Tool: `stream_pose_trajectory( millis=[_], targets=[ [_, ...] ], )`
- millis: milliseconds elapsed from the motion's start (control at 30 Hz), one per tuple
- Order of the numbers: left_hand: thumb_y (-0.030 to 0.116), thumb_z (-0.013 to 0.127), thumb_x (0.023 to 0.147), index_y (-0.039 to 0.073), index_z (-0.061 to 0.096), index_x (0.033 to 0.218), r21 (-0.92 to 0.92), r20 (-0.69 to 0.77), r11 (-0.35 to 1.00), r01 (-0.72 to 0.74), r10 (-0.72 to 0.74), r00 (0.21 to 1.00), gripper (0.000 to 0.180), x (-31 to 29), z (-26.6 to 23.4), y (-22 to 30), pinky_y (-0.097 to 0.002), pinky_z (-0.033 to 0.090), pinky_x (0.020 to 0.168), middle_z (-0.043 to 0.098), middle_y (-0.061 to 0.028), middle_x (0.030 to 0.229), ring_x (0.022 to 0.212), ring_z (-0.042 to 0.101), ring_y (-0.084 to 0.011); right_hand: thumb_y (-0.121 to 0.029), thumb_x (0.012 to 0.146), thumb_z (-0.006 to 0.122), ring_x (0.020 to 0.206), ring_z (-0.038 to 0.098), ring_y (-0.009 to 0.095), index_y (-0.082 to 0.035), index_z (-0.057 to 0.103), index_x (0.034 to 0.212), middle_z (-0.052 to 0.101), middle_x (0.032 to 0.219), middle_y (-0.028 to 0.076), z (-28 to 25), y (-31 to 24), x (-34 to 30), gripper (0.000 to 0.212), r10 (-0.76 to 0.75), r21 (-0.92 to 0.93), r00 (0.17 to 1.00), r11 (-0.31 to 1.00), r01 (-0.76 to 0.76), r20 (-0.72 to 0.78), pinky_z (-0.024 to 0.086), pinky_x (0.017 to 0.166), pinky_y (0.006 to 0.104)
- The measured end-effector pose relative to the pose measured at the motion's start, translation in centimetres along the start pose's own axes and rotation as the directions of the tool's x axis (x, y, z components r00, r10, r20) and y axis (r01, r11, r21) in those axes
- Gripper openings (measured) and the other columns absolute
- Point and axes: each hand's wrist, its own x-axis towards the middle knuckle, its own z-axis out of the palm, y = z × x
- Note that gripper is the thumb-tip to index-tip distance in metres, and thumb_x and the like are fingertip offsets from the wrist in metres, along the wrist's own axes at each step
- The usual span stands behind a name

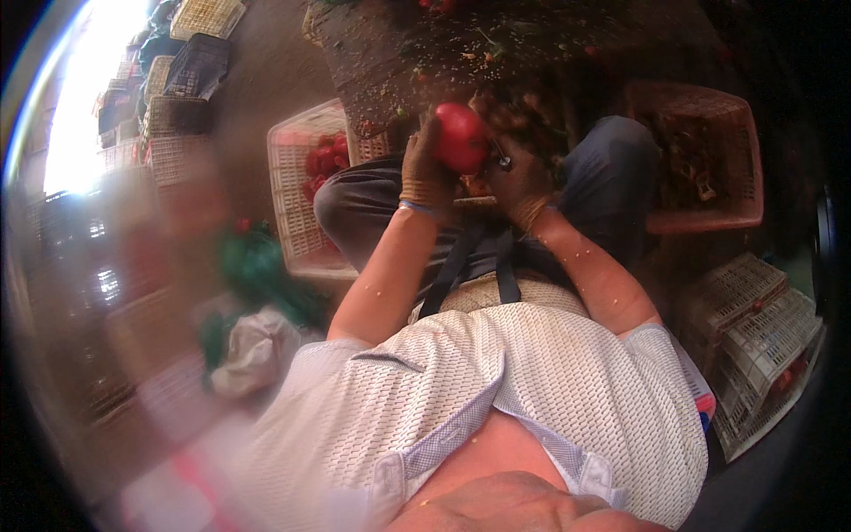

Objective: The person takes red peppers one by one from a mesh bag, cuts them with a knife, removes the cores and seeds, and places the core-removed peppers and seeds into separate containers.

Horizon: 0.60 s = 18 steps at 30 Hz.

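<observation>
My left hand [427, 168], in a brown glove, wraps round a smooth red bell pepper [460, 139] held up between my knees. My right hand [523, 180], gloved the same way, is closed on a small metal tool [503, 160]. Its thin shiny part points at the right side of the pepper. Most of the tool lies hidden in the fingers, so I cannot make out its exact kind. Pale seeds stick to both my forearms.
On the left stands a pale crate [282, 195] with red peppers inside. A pinkish crate [753, 168] on the right holds brownish scraps. Seeds and bits litter the dark surface [390, 53] ahead. Stacked crates [745, 346] stand at lower right, and more crates [177, 133] at far left.
</observation>
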Motion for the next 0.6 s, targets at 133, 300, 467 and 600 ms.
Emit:
stream_pose_trajectory(
  millis=[133,300,467,600],
  targets=[
    [0.059,0.075,0.079,0.004,0.047,0.136,-0.004,0.088,0.994,0.113,-0.112,0.990,0.084,-2.4,-0.5,1.0,-0.0456,0.055,0.092,0.058,-0.0141,0.127,0.112,0.062,-0.0294,-0.032,0.091,0.065,0.095,0.070,0.034,-0.005,0.066,0.117,0.070,0.105,0.021,-0.1,1.2,0.2,0.037,-0.089,0.170,0.995,0.982,0.079,0.053,0.054,0.082,0.0406],
    [0.067,0.073,0.076,0.004,0.043,0.141,-0.099,0.175,0.941,0.323,-0.303,0.937,0.095,-5.1,-3.7,1.2,-0.0489,0.053,0.098,0.057,-0.0151,0.131,0.118,0.059,-0.0312,-0.033,0.092,0.064,0.096,0.070,0.034,-0.005,0.067,0.118,0.071,0.107,0.020,1.4,0.9,-1.0,0.038,-0.081,0.264,0.989,0.963,0.047,0.121,0.055,0.084,0.0396],
    [0.063,0.075,0.076,0.004,0.040,0.142,-0.128,0.035,0.985,0.114,-0.110,0.993,0.095,-6.3,-4.9,-0.8,-0.0491,0.056,0.092,0.055,-0.0157,0.132,0.117,0.059,-0.0316,-0.035,0.090,0.065,0.097,0.069,0.035,-0.007,0.066,0.122,0.070,0.110,0.021,2.4,1.6,-1.1,0.042,-0.062,0.120,0.989,0.992,0.046,0.132,0.054,0.085,0.0424],
    [0.051,0.081,0.078,0.008,0.040,0.140,0.143,-0.179,0.985,-0.097,0.122,0.976,0.086,-5.8,-4.7,-1.8,-0.0471,0.058,0.088,0.053,-0.0154,0.131,0.114,0.058,-0.0332,-0.031,0.087,0.065,0.100,0.068,0.036,-0.012,0.064,0.126,0.069,0.110,0.022,2.6,1.9,-0.8,0.043,-0.111,-0.137,0.989,0.983,0.124,0.103,0.053,0.087,0.0455]
  ],
)
